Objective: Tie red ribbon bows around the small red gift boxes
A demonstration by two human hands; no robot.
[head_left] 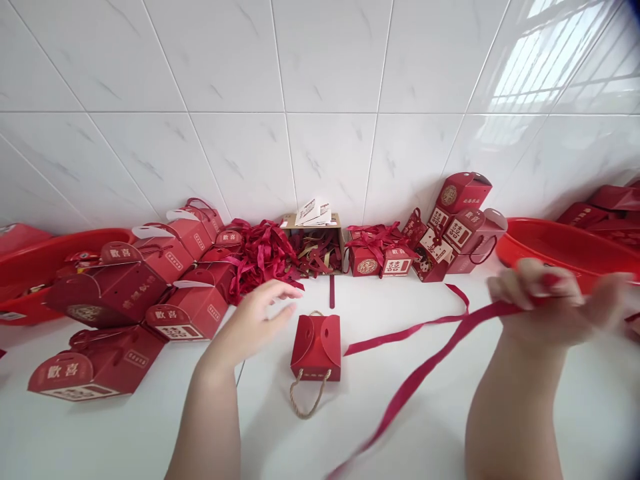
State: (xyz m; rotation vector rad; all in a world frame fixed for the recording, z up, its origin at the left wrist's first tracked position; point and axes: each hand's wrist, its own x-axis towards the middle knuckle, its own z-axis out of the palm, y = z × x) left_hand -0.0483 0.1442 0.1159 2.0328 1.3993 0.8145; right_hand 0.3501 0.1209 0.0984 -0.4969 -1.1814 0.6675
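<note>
A small red box (316,347) with a twisted rope handle rests on the white table in the middle. My left hand (260,320) hovers up and left of it, fingers apart and holding nothing. On the right, my right hand (545,300) is raised, partly smeared by motion, its fingers closed on a long red ribbon (425,367). One length of this ribbon runs down to the bottom edge of the view. Another red ribbon length (405,333) lies on the table, its end just right of the box; whether it joins the held one I cannot tell.
Several red boxes (187,310) are stacked at the left. Against the tiled wall are a heap of red ribbons (263,257), a cardboard box (340,243) of strips, and more red boxes (467,230). Red basins (530,247) stand at both sides. A dark red strip (332,291) lies centrally.
</note>
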